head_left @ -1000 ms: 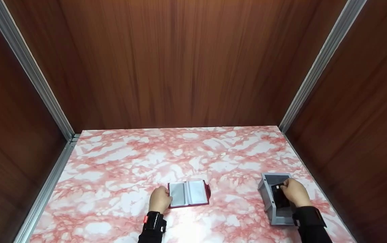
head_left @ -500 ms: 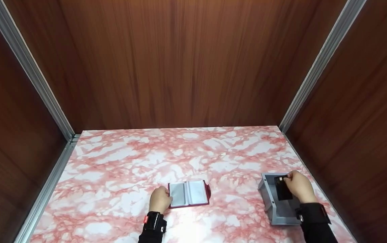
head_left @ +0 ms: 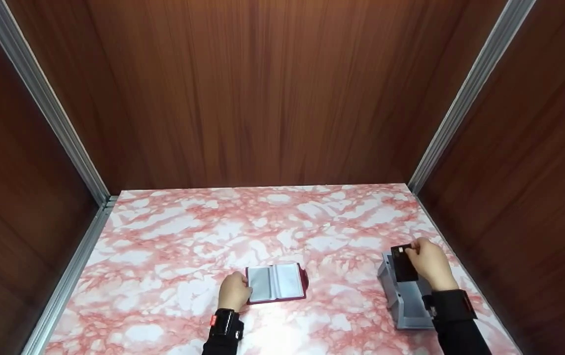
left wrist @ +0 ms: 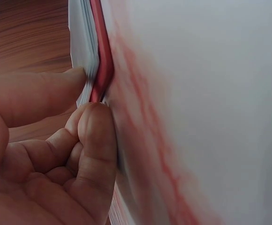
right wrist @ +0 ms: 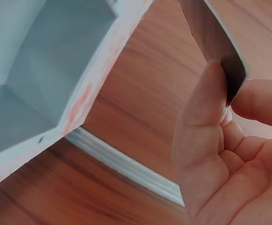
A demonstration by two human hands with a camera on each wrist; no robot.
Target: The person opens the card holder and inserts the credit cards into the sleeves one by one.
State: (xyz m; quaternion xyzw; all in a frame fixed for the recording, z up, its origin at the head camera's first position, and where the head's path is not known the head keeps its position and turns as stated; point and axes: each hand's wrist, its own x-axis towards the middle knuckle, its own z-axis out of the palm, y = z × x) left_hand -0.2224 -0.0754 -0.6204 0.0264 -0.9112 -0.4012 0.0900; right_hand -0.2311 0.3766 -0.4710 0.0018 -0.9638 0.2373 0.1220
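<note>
A red card holder (head_left: 276,282) lies spread on the table, its clear plastic sleeves facing up. My left hand (head_left: 233,292) pinches its left edge; in the left wrist view the thumb presses the sleeves (left wrist: 85,47) and the curled fingers sit under the red cover (left wrist: 103,44). Over at the right, my right hand (head_left: 432,264) pinches a black card (head_left: 405,266) with a small light chip mark by its upper corner. The card is raised over the far end of a grey bin (head_left: 415,308). In the right wrist view the card (right wrist: 215,42) stands between thumb and forefinger.
The table (head_left: 203,217) has a red and white marbled top. Brown wood-grain panels (head_left: 253,98) close in the back and both sides, with grey metal rails (head_left: 470,98) at the corners. No other items show inside the visible part of the bin.
My right hand has lifted the black card from inside the grey bin, up and toward its far end. The left hand and card holder stay put.
</note>
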